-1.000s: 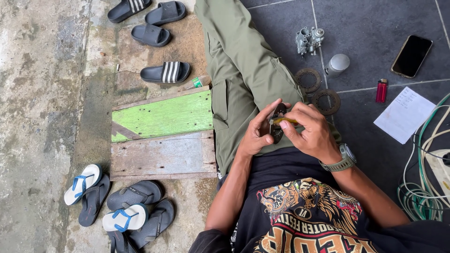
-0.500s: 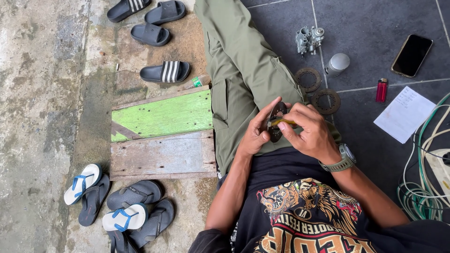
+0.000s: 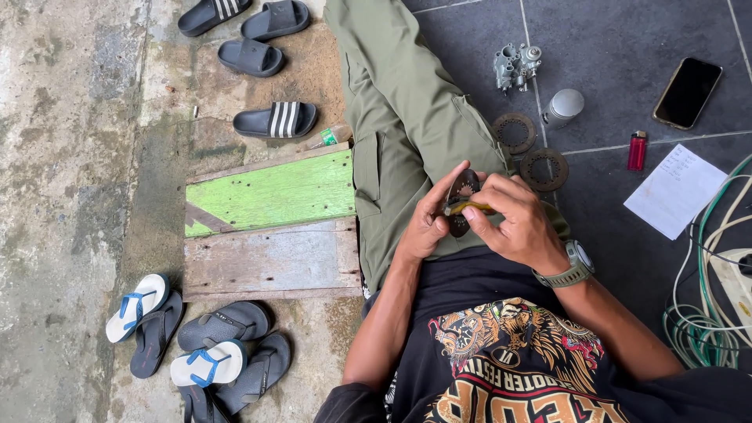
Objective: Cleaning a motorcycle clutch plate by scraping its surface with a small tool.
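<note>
Just right of the frame's centre, both hands met over the lap, with a dark round disc (image 3: pixel 460 197) standing on edge between them. The left hand (image 3: pixel 427 223) was curled about the disc's left rim, fingers closed on it. The right hand (image 3: pixel 513 223) pinched a small yellowish piece (image 3: pixel 470 207) against the disc's face, thumb and forefinger shut tight. Two more ring-shaped discs (image 3: pixel 544 168) lay on the dark tiles just above the hands. Compared with half a second before, the hands and disc kept the same place and grip; no shift could be made out.
</note>
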